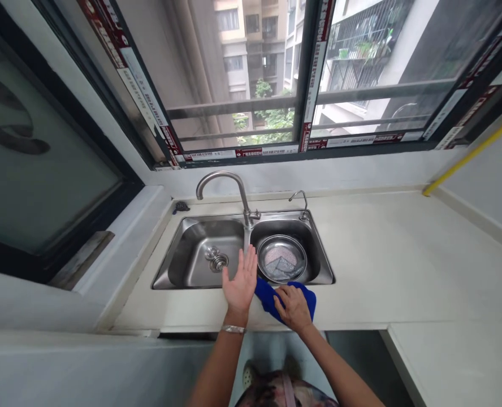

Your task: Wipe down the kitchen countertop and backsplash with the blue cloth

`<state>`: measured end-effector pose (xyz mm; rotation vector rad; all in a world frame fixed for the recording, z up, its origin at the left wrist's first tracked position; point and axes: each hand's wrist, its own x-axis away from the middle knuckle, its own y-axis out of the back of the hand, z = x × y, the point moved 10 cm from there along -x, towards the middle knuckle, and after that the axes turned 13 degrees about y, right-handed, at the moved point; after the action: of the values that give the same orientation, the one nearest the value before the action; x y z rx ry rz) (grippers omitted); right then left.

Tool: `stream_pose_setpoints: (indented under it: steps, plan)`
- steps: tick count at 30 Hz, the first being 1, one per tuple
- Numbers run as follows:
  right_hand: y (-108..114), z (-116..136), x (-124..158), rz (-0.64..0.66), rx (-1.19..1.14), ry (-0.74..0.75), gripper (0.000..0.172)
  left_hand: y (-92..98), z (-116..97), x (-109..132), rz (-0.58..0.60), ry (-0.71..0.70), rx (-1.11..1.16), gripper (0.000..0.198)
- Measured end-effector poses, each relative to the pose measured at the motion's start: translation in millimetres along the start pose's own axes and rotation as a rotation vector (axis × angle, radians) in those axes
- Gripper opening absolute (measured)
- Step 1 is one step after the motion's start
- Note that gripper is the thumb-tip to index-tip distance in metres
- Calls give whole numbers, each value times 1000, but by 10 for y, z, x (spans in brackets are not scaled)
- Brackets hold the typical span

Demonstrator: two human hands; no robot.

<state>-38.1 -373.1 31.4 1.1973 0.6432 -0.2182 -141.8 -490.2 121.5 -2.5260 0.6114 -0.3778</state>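
My left hand (240,287) is raised palm up at the front edge of the sink, fingers stretched out, with nothing in it. A bracelet circles that wrist. My right hand (294,305) is closed on a bright blue cloth (268,298), which lies bunched on the counter just in front of the right basin. Part of the cloth is hidden under that hand. Behind the hands is a steel double-basin sink (324,257). In its right basin sits a round metal colander (304,254) with a clear, crumpled-looking piece inside, whose kind I cannot make out.
A curved faucet (220,174) rises between the basins, with a thin small tap (305,204) at the back right. A drain strainer (218,262) shows in the left basin. Dark small objects (181,207) lie at the back left. The pale counter (395,254) stretches right.
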Motion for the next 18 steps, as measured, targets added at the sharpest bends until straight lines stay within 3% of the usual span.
stream_pose_setpoints:
  steps: [10,15,18]
  plan:
    - [-97,-33,64,1,-108,-15,20,-85,-291,76,-50,-198,-168,78]
    - [-99,-42,93,-55,-122,-41,17,-165,-280,-165,16,-191,-223,77]
    - [151,-81,18,-192,-128,-86,19,-250,-254,-378,60,-171,-184,78]
